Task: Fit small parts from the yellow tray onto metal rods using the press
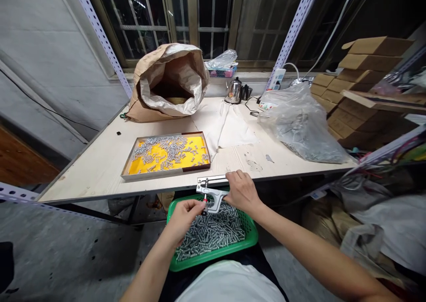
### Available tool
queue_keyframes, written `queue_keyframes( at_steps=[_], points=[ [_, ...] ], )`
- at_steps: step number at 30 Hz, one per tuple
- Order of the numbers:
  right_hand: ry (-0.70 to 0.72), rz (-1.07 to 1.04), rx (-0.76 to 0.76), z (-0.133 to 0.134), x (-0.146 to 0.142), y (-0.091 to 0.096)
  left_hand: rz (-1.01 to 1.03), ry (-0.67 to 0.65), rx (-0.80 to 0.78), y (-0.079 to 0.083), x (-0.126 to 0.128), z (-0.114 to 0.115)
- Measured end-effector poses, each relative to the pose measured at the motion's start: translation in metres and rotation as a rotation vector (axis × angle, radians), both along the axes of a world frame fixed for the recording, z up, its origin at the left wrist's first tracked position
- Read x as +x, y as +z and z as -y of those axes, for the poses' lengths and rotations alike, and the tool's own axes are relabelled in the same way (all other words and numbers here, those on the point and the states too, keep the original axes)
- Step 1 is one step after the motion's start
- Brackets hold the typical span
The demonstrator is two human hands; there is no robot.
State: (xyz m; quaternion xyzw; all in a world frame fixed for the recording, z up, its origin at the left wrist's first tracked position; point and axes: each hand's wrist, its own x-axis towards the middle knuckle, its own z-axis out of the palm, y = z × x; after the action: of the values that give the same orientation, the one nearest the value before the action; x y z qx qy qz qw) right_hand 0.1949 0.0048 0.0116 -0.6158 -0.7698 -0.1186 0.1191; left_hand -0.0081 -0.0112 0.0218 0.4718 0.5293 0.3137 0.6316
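My right hand (242,189) is closed round the handles of silver-white snap pliers (215,201), whose jaw end points left, over the green basket. My left hand (185,217) is in a pinch, thumb and forefinger together at the red and black tip of the pliers' jaw; whatever small piece lies between them is too small to make out. Below both hands is the green plastic basket (213,254), resting on the lap. It is heaped with small silvery ribbed metal pieces (216,231) that look like screws.
A shallow tray (156,175) with a yellow bottom holds more small metal pieces near the table edge. Behind it sits a large open paper sack (143,102). A kettle (234,91), a clear plastic bag (299,120) and stacked cardboard boxes (362,78) stand to the right.
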Motion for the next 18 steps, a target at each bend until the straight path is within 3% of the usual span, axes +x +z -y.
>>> queue_keyframes(
  at_steps=[6,11,13,15,17,18],
  points=[
    [0.042,-0.111,0.24,0.014,-0.01,0.0,-0.092,-0.006,0.109,-0.009,-0.001,-0.003],
    [-0.031,-0.092,0.346,0.025,0.005,-0.022,-0.153,0.278,0.349,-0.02,-0.015,0.004],
    [-0.006,-0.06,0.381,0.028,0.019,-0.035,-0.246,0.225,0.37,-0.026,-0.024,0.012],
    [0.009,-0.061,0.387,0.032,0.033,-0.046,-0.362,0.05,0.35,-0.027,-0.032,0.015],
    [0.013,-0.075,0.396,0.035,0.042,-0.053,-0.478,-0.036,0.403,-0.021,-0.038,0.004],
    [0.012,-0.082,0.406,0.037,0.045,-0.055,-0.568,-0.017,0.455,-0.014,-0.041,-0.009]
  ],
)
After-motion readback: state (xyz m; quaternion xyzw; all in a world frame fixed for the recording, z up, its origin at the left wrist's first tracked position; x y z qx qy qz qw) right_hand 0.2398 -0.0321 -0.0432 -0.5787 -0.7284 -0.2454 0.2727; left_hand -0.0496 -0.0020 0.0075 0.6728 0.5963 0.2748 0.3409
